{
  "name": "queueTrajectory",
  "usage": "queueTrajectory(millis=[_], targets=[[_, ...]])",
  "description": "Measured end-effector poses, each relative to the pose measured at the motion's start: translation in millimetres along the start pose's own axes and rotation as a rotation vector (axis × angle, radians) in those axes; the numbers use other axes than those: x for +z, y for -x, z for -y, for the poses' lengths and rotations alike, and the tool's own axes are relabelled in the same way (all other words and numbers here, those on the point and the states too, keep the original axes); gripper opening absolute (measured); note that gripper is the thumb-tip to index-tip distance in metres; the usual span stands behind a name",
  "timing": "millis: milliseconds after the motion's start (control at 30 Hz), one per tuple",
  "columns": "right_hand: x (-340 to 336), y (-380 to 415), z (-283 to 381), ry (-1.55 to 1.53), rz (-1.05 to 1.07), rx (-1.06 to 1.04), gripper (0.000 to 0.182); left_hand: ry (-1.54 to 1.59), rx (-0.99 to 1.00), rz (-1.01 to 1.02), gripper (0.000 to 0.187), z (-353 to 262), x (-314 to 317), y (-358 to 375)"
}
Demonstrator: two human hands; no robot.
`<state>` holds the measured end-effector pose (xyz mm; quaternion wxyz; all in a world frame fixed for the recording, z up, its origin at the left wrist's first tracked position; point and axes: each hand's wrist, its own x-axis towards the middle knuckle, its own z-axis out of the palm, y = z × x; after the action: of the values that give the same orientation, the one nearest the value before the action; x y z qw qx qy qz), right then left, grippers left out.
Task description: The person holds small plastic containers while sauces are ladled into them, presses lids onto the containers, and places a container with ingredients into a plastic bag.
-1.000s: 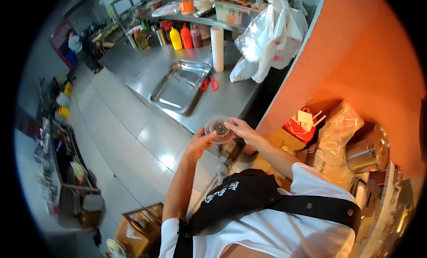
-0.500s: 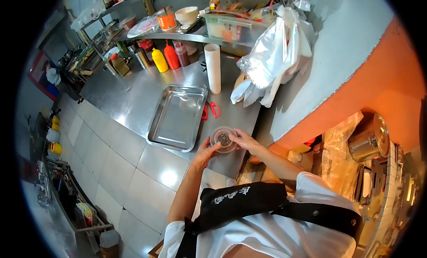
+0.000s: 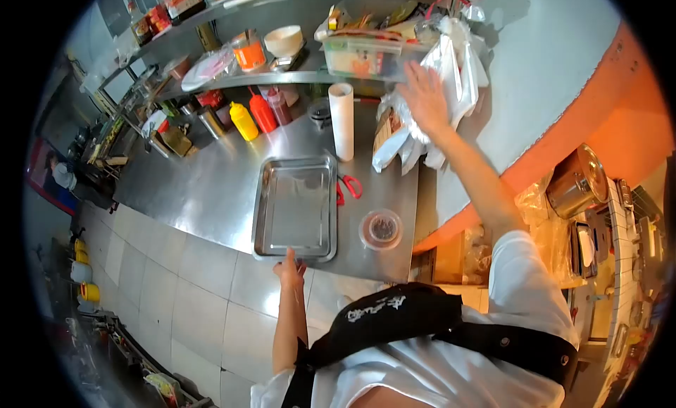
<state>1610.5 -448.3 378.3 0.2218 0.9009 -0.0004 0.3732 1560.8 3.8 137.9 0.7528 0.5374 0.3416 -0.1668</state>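
Stainless steel covers the counter (image 3: 211, 190) in front of us, and on it lies a shallow metal tray (image 3: 296, 207), bare inside. Our left hand (image 3: 289, 269) rests at the tray's near edge, fingers loosely curled and holding nothing, its fingertips touching or just short of the rim; we cannot tell which. Just to the right of the tray sits a small clear plastic cup (image 3: 381, 229) with a lid and something dark inside, standing free on the counter with neither hand on it. Red-handled scissors (image 3: 349, 187) lie between the tray and the cup, slightly farther back. Our right hand (image 3: 425, 97) is stretched up and away, fingers spread flat against a bunch of white plastic bags (image 3: 458, 70) that hangs by the wall; it presses on them without closing around anything. Beside the bags a white paper roll (image 3: 343, 119) stands upright, and farther left a yellow squeeze bottle (image 3: 243, 121) and a red squeeze bottle (image 3: 263, 112) stand side by side under the shelf (image 3: 282, 77).
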Motion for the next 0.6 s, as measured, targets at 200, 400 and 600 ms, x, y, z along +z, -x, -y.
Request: queueTrajectory(millis=[200,400,600], targets=[[-9.4,-5.8,2.8,-0.085,-0.050,-0.050,0.011,-0.067,0.033,-0.097,0.037,-8.9,-15.9,-51.9],[-44.2,5.9,14.5,-0.372,-0.190,0.063,0.015,-0.158,0.231,-0.177,0.027,-64.5,-61.2,-146.8],[-70.8,14.4,12.4,-0.460,-0.249,0.140,0.019,-0.190,0.113,-0.154,0.028,-134.3,-85.3,-180.4]])
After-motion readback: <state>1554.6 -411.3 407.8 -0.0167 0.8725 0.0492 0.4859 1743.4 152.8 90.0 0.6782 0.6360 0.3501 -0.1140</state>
